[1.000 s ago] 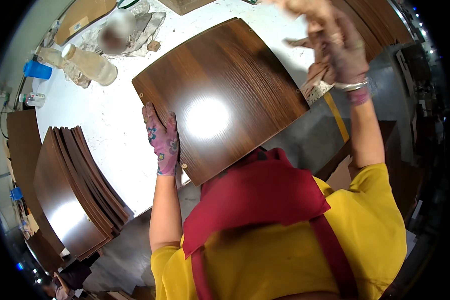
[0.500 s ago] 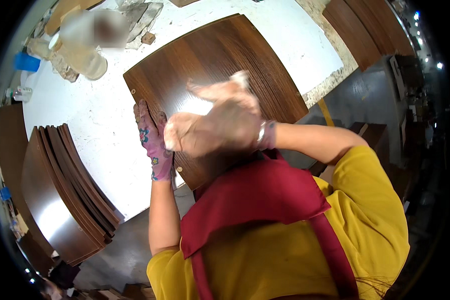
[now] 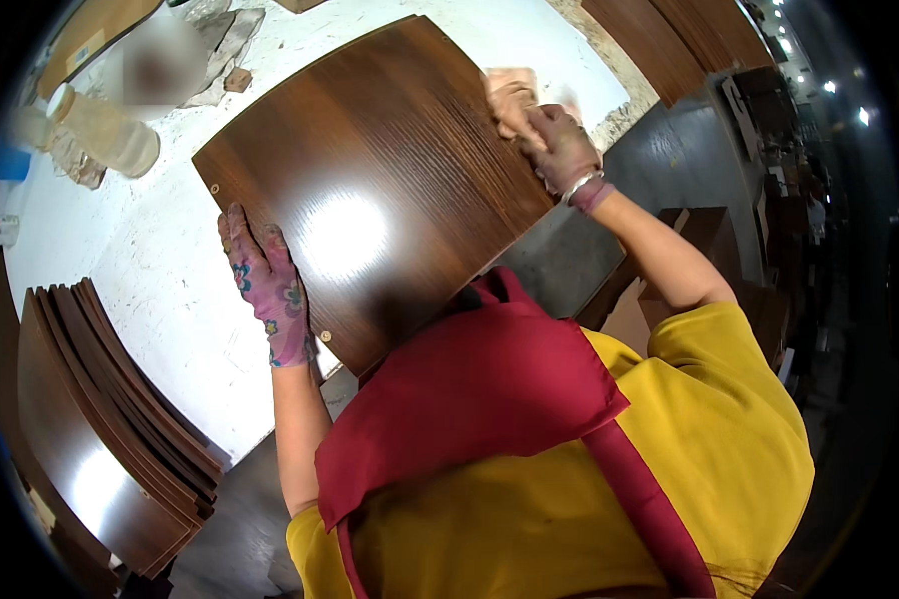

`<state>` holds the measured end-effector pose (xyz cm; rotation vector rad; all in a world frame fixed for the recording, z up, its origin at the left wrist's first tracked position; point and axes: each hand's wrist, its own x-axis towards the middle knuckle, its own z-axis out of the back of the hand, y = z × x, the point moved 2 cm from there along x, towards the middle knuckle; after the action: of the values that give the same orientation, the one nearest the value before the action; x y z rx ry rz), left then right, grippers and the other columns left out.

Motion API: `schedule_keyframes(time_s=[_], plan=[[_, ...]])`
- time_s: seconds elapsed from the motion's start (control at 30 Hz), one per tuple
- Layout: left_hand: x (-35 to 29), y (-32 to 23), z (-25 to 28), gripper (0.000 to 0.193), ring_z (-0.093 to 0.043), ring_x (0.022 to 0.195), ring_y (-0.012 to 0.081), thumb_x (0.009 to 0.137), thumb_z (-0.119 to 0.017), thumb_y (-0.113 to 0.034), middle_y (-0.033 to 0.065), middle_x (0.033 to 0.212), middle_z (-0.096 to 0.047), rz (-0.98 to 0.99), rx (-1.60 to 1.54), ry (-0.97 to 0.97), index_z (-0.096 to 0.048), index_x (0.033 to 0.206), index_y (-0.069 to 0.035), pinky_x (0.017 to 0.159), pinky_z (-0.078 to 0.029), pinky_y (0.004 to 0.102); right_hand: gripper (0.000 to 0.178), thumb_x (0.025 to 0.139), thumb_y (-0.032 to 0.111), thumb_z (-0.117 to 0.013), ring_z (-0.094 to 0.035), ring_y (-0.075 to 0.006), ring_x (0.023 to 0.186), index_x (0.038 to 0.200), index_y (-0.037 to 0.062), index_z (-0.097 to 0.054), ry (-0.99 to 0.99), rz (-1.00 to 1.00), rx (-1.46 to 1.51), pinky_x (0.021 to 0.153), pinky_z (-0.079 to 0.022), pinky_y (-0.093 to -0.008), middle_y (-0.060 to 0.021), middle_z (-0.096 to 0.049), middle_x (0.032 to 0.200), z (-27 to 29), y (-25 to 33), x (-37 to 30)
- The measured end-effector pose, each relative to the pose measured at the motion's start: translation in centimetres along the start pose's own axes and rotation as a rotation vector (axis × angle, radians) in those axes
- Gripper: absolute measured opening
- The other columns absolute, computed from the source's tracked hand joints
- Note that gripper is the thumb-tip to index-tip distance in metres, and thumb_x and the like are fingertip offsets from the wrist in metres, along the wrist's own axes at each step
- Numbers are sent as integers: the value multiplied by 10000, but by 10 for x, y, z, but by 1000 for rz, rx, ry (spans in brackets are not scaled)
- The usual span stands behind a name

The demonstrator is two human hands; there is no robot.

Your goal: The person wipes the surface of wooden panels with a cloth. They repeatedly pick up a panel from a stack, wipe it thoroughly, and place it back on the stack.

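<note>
A dark brown wood-grain panel (image 3: 400, 150) with bowed edges lies on the white worktable in front of me. Small round fittings show near its left corners. My left hand (image 3: 270, 285), in a purple flowered glove, rests along the panel's left edge with fingers stretched out and the thumb on its face. At the right edge my right hand (image 3: 563, 150), also gloved and with a bracelet at the wrist, is closed on a crumpled pale peach cloth (image 3: 510, 98). The cloth touches the panel's far right side.
Several curved brown panels (image 3: 100, 439) stand stacked at the left. A cloudy plastic jar (image 3: 120, 135), a blue container (image 3: 10, 163) and grey rags (image 3: 238, 40) sit on the worktable (image 3: 160, 285) at the far left. More brown boards (image 3: 659, 45) lie at the far right.
My right hand has swept the cloth from the panel's middle out to its right edge. My left hand stays at the left edge. The whole view has shifted slightly.
</note>
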<state>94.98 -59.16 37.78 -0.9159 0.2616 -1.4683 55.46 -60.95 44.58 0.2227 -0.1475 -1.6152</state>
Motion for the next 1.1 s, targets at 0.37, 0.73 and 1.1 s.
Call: schedule_keyframes(time_s=[0.37,0.73,1.1], plan=[[1,-3,4,461,-340,1364,345,942,-545,-115,180,1423,-434,68,-50,25,-436,1376,-5,1120,-284,419,249,803,285,-672,-624,-283,827,977,110,-634,-12,205,-175,773,-511,-401,-89,-630,857,21,3,-52],[21,-30,-6,365,-416,1322,263,906,-552,-237,29,1373,-507,-411,471,252,-590,1268,-205,1095,-293,444,196,870,227,-584,-634,-240,632,1028,113,-606,-69,220,143,545,-479,-396,-103,-632,721,-4,54,-96],[18,-29,-5,375,-409,1327,263,921,-532,-254,25,1385,-501,-426,452,236,-576,1290,-207,1096,-290,446,260,801,287,-632,-639,-306,774,975,93,-633,8,154,-38,699,-516,-444,-109,-639,849,-9,122,-135]])
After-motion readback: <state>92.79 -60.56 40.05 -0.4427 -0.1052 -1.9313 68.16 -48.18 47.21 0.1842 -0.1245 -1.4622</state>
